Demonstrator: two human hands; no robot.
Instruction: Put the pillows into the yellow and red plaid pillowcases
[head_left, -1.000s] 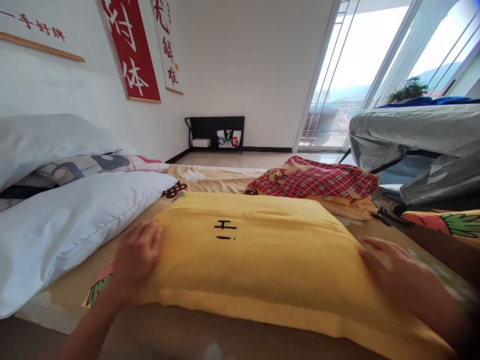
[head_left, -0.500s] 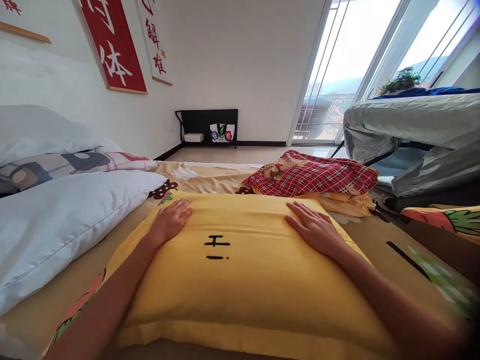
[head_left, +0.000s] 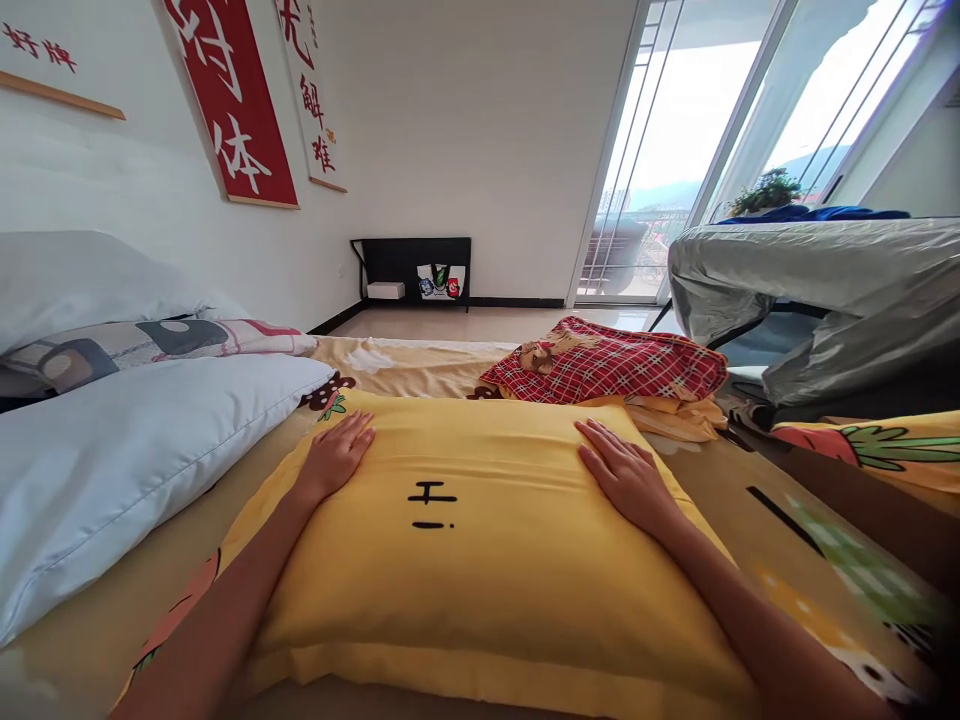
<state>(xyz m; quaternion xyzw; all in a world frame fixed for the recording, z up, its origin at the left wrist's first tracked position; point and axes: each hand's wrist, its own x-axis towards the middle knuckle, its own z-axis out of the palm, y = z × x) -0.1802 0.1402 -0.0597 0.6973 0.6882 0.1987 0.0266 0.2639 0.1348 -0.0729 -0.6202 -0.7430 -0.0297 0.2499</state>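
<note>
A plump yellow pillow (head_left: 480,580) with black "Hi" lettering lies flat on the bed in front of me. My left hand (head_left: 340,452) rests open on its upper left part, palm down. On the upper right part lies my right hand (head_left: 624,470), also flat, with its fingers stretched forward. Neither hand grips the cloth. Carrot prints show along the pillow's left edge, partly behind my left forearm.
White pillows (head_left: 172,450) and a patterned pillow (head_left: 150,350) lie on the left. Beyond the yellow pillow is a red plaid cloth (head_left: 607,360) on the bed sheet (head_left: 405,368). A grey-covered piece of furniture (head_left: 795,265) stands at the right, near glass doors (head_left: 667,150).
The view has tilted up and shifted slightly, so the room appears lower in the picture. Both hands stay flat on the pillow; the left has slid slightly toward its left edge.
</note>
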